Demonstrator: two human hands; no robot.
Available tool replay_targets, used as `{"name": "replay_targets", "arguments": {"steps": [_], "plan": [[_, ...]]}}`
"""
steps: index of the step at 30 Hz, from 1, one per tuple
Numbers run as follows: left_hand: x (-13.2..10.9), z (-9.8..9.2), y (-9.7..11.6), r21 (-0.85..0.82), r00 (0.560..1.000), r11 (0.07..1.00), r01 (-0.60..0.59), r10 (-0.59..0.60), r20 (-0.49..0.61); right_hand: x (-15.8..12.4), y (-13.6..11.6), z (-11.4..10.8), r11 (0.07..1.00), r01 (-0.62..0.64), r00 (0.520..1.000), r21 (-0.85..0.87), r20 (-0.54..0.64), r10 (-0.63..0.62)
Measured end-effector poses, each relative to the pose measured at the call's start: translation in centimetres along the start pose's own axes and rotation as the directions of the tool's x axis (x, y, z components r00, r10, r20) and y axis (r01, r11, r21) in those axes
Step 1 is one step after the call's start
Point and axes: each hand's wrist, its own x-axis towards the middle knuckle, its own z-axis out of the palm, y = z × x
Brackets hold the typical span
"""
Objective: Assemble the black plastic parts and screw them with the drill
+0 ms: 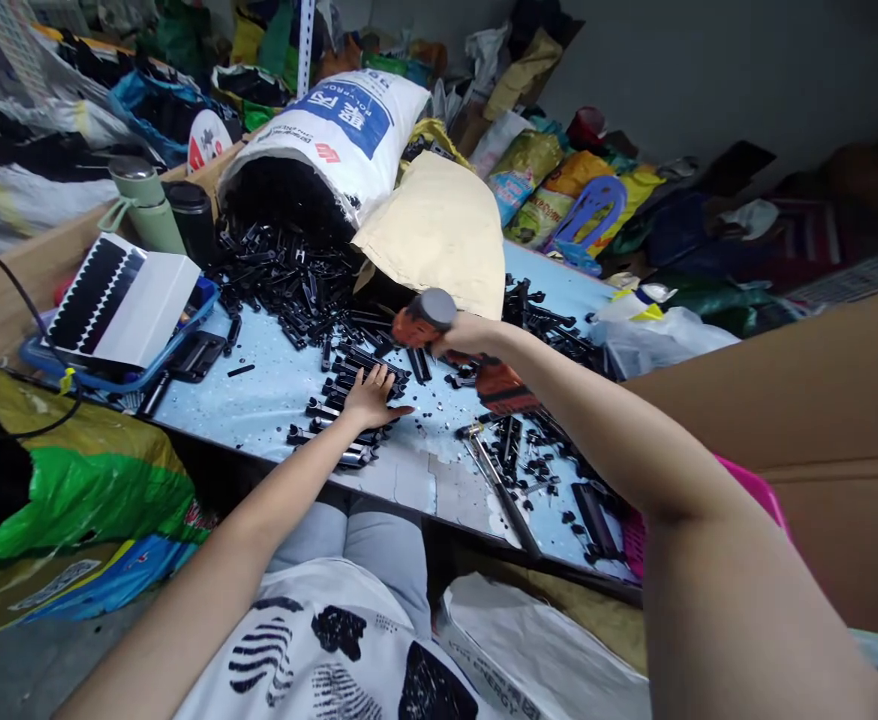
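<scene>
My right hand (pixel 467 336) is wrapped round the grip of a red and dark grey cordless drill (pixel 418 322), held above the table. Its bit cannot be made out. Fingers spread, my left hand (pixel 370 398) rests on a row of black plastic parts (pixel 350 376) laid side by side near the table's front edge. A heap of loose black plastic pieces (pixel 289 290) lies behind that row. To the right of the hands, a metal-and-black long tool or bar (pixel 500 488) lies among small black bits.
A white sack (pixel 356 130) spills black pieces at the back, beside a beige sack (pixel 446 225). On the left stand a blue tray (pixel 135 375) with a white box (pixel 128 300), and a green flask (pixel 150 205). Cardboard (pixel 784 380) rises at the right.
</scene>
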Motion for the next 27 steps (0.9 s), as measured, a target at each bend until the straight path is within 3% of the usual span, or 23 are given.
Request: {"name": "replay_targets", "arguments": {"steps": [3,9,15,22,27], "plan": [[0.0,0.0,-0.1,0.0,1.0,1.0,0.007,-0.007,-0.005,3.8,-4.5,0.5,0.986,-0.03,0.963,-0.165,0.26,0.073],[0.3,0.5,-0.4,-0.036,0.999,0.999,-0.003,0.005,0.041,7.4,-8.6,0.4,0.927,-0.008,0.883,-0.374,0.432,0.182],[0.2,0.2,-0.4,-0.05,0.999,0.999,-0.015,0.017,0.042,6.1,-9.6,0.7,0.903,0.05,0.89,-0.426,0.43,0.153],[0.2,0.3,-0.6,-0.035,0.997,0.998,-0.046,0.044,-0.055,3.8,-10.3,2.2,0.907,0.118,0.872,-0.405,0.479,0.101],[-0.4,-0.2,0.0,-0.043,0.999,0.998,-0.046,0.045,-0.027,3.0,-11.2,2.7,0.861,0.134,0.886,-0.49,0.448,0.117]]}}
